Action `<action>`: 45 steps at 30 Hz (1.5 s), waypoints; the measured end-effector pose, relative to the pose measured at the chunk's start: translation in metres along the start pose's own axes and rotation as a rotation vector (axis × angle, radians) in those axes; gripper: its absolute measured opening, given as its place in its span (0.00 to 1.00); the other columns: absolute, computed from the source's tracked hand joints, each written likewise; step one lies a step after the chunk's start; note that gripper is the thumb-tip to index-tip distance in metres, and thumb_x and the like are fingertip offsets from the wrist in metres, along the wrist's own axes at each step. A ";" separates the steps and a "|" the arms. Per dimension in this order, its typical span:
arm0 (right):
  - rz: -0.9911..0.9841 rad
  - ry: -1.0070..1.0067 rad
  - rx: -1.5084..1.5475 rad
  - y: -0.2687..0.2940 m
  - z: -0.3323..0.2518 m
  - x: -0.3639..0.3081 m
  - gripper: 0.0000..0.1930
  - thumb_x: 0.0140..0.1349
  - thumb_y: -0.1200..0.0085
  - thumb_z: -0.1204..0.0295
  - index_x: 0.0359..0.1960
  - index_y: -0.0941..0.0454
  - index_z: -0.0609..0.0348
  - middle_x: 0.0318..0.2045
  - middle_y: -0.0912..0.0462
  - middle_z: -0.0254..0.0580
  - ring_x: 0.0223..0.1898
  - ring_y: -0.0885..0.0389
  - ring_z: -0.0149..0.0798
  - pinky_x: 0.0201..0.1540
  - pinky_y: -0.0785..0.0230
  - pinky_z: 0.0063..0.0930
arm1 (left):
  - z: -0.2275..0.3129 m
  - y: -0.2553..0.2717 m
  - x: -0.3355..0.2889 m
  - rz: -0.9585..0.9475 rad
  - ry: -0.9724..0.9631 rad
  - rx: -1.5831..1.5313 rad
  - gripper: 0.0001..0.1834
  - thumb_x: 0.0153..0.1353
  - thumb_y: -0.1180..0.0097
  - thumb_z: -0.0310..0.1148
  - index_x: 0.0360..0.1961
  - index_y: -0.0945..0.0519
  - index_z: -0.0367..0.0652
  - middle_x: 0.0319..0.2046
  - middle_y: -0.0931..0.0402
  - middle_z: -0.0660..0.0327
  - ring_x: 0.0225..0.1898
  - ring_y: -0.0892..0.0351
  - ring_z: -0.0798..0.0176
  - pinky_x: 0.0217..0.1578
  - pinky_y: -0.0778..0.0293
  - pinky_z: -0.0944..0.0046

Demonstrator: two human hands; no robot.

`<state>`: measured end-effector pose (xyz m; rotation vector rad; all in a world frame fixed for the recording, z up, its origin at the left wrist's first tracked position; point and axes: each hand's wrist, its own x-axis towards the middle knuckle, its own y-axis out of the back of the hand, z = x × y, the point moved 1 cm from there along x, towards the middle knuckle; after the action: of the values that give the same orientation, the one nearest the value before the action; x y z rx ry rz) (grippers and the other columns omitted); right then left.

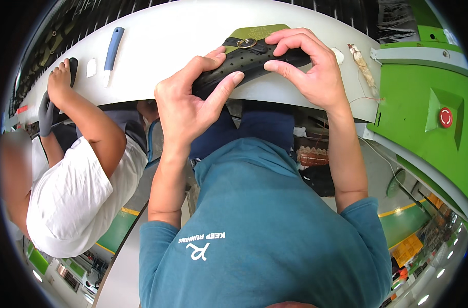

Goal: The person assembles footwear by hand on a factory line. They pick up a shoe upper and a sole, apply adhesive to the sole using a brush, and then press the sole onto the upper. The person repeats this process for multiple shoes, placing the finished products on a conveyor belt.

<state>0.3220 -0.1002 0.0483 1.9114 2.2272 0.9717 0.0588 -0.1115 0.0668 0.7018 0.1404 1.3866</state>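
You're gripping the black perforated piece (234, 65) between your left hand (185, 95) and right hand (319, 66), buckle (246, 43) already sitting at its far edge, olive piece (259, 32) showing just beyond, release not yet done, anything further unclear.

"Where does the head view look from?"
"The left of two fisheye cameras on the person's head, facing steeply down over the teal shirt (280, 205)."
"How near is it?"
"Close: the shirt fills the lower middle, with the left hand (185, 100) and right hand (319, 69) above it."
"And how wide?"
"Wide enough for a co-worker (72, 205) at left and a green machine (414, 120) at right; the white table (167, 31) bows across the top."
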 end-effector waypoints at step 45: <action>0.461 0.130 -0.243 -0.038 -0.004 0.059 0.09 0.70 0.27 0.69 0.34 0.11 0.62 0.30 0.11 0.38 0.34 0.16 0.35 0.41 0.25 0.29 | -0.069 0.008 0.024 0.147 0.395 -0.255 0.28 0.87 0.49 0.47 0.37 0.13 0.33 0.18 0.37 0.74 0.24 0.41 0.77 0.26 0.44 0.67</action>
<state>0.2731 -0.0497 0.0538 2.3439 1.6456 1.3828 0.0235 -0.0638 0.0234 0.2239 0.2213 1.6393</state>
